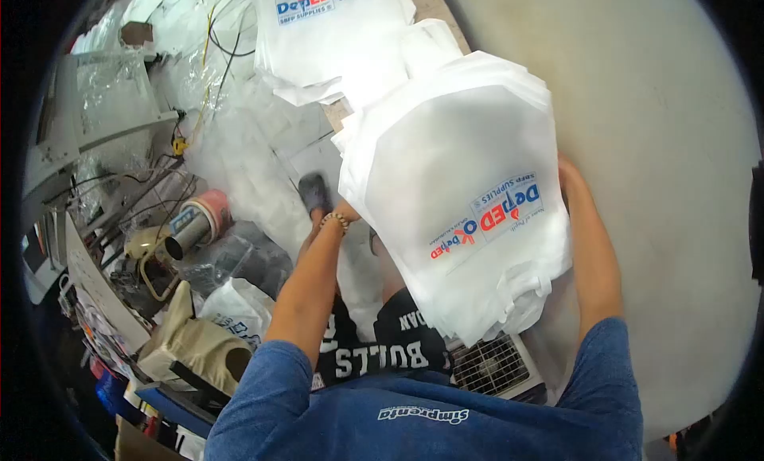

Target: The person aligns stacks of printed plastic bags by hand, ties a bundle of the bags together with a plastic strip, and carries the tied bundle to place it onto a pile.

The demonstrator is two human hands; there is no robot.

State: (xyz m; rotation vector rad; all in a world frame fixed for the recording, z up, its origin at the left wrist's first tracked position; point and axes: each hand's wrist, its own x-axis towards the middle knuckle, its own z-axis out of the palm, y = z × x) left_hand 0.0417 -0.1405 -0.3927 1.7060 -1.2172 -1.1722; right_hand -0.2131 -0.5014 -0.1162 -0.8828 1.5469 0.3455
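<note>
You are in what appears to be a small, cluttered workshop. Evidence noted: a thick stack of white bags [461, 159] with a printed logo before you; a further pile [338, 43] bearing the same print beyond; translucent plastic sheeting [247, 147] strewn across the floor [309, 157]; and, on your left, a metal frame [119, 133] and a pink bucket [214, 207] amid loose gear

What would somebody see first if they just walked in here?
First, the big stack of white bags in the middle, with bright blue and red lettering, and the person's left hand and right hand at its sides. Next, more white bags at the top and a pinkish bucket on the left.
</note>
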